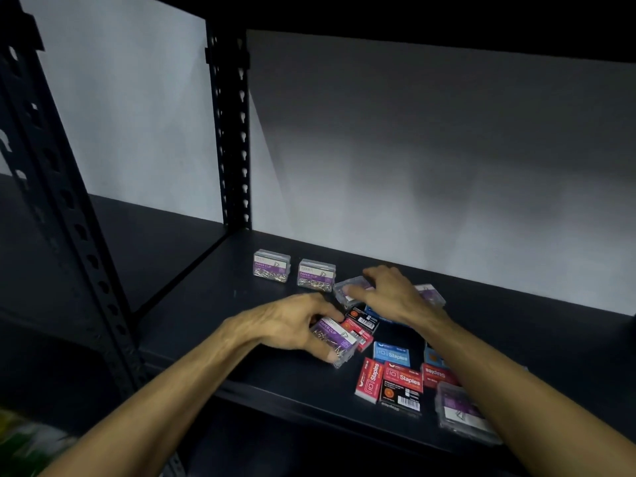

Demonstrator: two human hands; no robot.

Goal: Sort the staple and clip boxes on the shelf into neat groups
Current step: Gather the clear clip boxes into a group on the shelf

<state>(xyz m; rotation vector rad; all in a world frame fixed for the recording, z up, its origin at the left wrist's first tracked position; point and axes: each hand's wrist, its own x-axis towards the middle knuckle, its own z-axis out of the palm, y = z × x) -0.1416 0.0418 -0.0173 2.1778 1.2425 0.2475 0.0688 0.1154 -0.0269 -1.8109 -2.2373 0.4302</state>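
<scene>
Centrally, a clear paper clip box (335, 340) is gripped by the left hand (292, 325) on the shelf (206, 321); at one o'clock, another clip box (349, 290) is held under the right hand's (389, 294) curled fingers.

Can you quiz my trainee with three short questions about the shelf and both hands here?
1. True or false: two paper clip boxes stand side by side at the back of the shelf.
2. What does the left hand grip?
A. a red staple box
B. a clear paper clip box
C. nothing
3. Fill in: the box lying flat just behind the red staple boxes is ____ in colour.

Key
1. True.
2. B: its fingers curl round a clear paper clip box.
3. Blue: the blue staple box.
</scene>
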